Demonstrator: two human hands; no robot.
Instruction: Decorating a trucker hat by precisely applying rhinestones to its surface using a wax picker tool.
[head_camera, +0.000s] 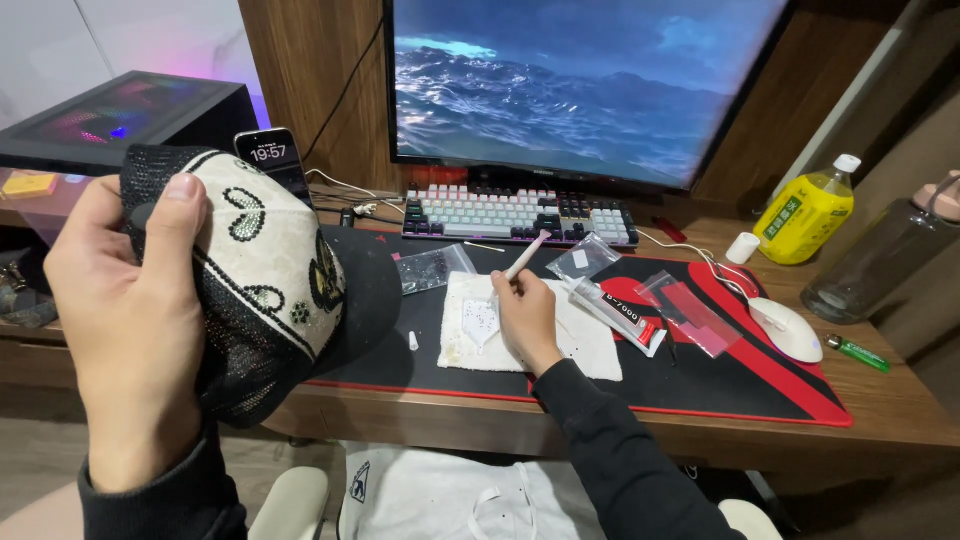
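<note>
Monitor (585, 85) at the desk's back edge, keyboard (520, 215) under it. I see my left hand (130, 320) gripping the rhinestone cap (265, 285) off the front-left edge, hiding the phone (275, 155). Right hand (525, 315) pinches a white pen tool (525, 255) over the white cloth (590, 345) mid-mat; glue tube (615, 310) alongside.

A keyboard (520, 215), white mouse (787, 329) and yellow bottle (806, 212) share the desk.

Ahead of you a wide monitor (585, 85) shows dark blue waves. A lit phone screen (275, 155) stands behind the cap. On the bench lie clear plastic bags (432, 268), a white glue tube (615, 310) with red-black label, and a yellow bottle (805, 210) with green label.
</note>
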